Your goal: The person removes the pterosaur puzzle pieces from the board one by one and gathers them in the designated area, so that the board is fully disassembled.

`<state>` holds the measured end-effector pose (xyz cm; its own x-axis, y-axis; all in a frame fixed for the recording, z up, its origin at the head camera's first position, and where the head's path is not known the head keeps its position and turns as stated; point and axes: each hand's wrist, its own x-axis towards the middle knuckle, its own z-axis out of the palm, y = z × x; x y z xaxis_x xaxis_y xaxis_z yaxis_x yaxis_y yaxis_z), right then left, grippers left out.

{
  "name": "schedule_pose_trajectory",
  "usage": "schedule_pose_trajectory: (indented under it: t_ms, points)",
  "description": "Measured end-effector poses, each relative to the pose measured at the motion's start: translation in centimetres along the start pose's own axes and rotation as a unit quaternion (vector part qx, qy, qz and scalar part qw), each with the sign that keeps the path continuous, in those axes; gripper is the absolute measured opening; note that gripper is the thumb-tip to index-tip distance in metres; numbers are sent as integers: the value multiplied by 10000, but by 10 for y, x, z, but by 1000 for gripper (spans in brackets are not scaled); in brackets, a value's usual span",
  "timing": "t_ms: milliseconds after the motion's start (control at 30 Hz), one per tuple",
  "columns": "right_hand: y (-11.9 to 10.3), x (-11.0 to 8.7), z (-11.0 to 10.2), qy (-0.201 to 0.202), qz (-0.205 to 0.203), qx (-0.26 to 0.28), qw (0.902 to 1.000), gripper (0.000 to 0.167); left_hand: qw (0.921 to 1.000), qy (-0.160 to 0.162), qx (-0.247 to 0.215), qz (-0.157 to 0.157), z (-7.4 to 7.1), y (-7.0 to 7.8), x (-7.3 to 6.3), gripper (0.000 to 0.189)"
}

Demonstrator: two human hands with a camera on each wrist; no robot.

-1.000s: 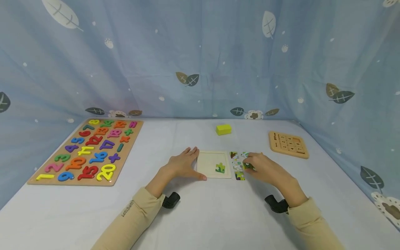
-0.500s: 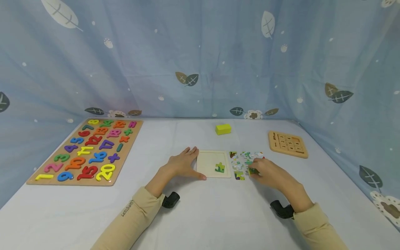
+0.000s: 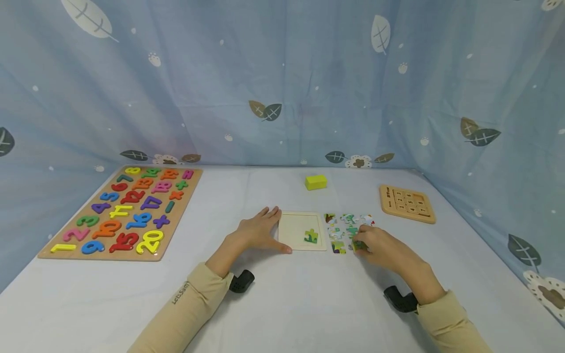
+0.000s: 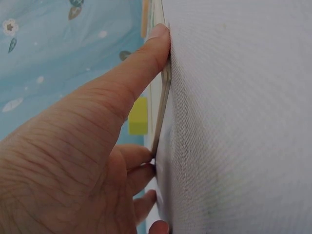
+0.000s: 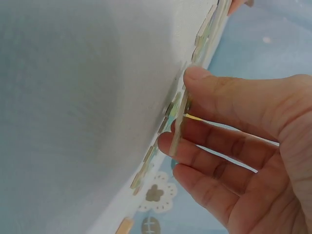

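Observation:
A square pale wooden puzzle tray (image 3: 291, 230) lies mid-table with one green puzzle piece (image 3: 311, 236) in its near right part. My left hand (image 3: 259, 233) rests at the tray's left side, fingers spread and fairly straight; in the left wrist view its thumb (image 4: 146, 58) touches the tray's near edge. Right of the tray, several loose jigsaw pieces (image 3: 338, 247) with green and white printing lie in columns. My right hand (image 3: 384, 247) pinches a thin puzzle piece (image 5: 179, 129) between thumb and fingers, low over the nearest right pieces and partly hiding them.
A board of colourful raised numbers (image 3: 110, 215) lies at the left. At the back stands a yellow-green block (image 3: 315, 183). A small wooden number-tile board (image 3: 408, 203) sits at the right. A blue leaf-patterned curtain (image 3: 282, 83) hangs behind the white-covered table.
My right hand has moved right and slightly nearer with the puzzle piece, uncovering loose pieces at the upper right. The left hand and tray have stayed put.

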<state>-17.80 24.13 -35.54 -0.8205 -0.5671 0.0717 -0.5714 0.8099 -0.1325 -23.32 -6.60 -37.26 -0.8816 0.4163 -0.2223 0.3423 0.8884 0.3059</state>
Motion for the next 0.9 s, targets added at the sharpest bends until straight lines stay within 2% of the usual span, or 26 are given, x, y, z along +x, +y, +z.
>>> schedule_pose_trajectory:
  t_ms: [167,567,900]
  points:
    - [0,0,2,-10,-42,68,10000,13,10000,-12,5,34,0,0,0,112]
    - [-1,-1,2,-23,166,197,9997,22,10000,-18,11,38,-1,0,-1,111]
    - [-1,0,2,-115,256,162,9995,23,10000,-25,23,54,0,-1,-1,111]
